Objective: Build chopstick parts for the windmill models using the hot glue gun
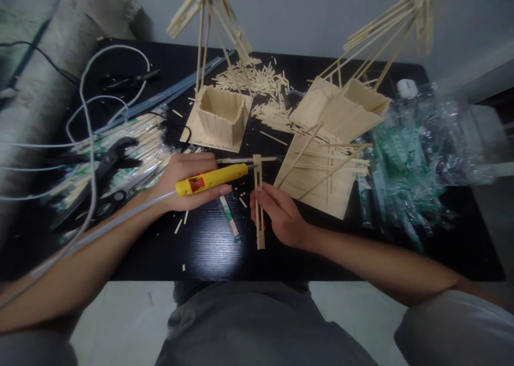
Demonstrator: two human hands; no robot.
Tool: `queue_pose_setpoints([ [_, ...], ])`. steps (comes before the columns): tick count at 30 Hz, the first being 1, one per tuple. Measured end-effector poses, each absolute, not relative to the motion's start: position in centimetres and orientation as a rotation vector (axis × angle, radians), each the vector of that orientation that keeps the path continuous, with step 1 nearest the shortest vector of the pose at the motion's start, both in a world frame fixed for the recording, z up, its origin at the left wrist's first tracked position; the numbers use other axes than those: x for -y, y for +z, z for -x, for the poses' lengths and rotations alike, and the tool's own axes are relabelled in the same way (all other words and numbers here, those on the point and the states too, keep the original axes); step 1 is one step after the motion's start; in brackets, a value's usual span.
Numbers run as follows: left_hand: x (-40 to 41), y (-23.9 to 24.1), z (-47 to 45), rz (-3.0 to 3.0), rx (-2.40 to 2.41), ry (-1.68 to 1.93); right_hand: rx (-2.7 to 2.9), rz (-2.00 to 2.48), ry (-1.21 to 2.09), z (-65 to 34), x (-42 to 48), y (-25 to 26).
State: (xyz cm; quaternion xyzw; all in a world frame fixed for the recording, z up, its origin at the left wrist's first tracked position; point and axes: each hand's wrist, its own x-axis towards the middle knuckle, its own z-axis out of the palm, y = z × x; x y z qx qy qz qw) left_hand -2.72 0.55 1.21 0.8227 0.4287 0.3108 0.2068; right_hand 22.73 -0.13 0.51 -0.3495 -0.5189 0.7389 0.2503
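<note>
My left hand (187, 174) is closed round a yellow hot glue gun (219, 179) with a red switch; a long translucent glue stick (155, 200) trails from its back. The gun's nozzle points right and meets, or nearly meets, the upper part of a narrow wooden stick frame (259, 232). Between its thumb and fingers, my right hand (283, 216) grips that frame upright at about mid-length. The frame is made of parallel chopsticks with slots between them. Beneath the gun, a chopstick in a green-printed wrapper (228, 216) lies on the black table (217, 259).
A stick-built box (223, 117) on a base stands behind my left hand. Another stick model (341, 106) and a flat stick panel (321, 194) lie right. Cut stick pieces (261, 82) are heaped behind. Pliers (108, 162) and wrapped chopsticks sit left, plastic wrappers (405, 151) right.
</note>
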Motion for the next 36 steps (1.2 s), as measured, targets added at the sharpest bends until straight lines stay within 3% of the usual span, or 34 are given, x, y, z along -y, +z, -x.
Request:
queue_pose_setpoints([
  [17,-0.1,2.4,2.6,-2.482,-1.16,0.738,1.66,1.028,1.622,-22.7,0.2,-0.3],
  [28,-0.1,2.0,2.8,-2.429,-1.317,1.029,1.638,0.993,1.68,-22.7,0.2,0.2],
  [36,-0.1,1.9,2.5,-2.404,-1.258,0.963,1.618,0.986,1.703,-22.6,0.1,0.5],
])
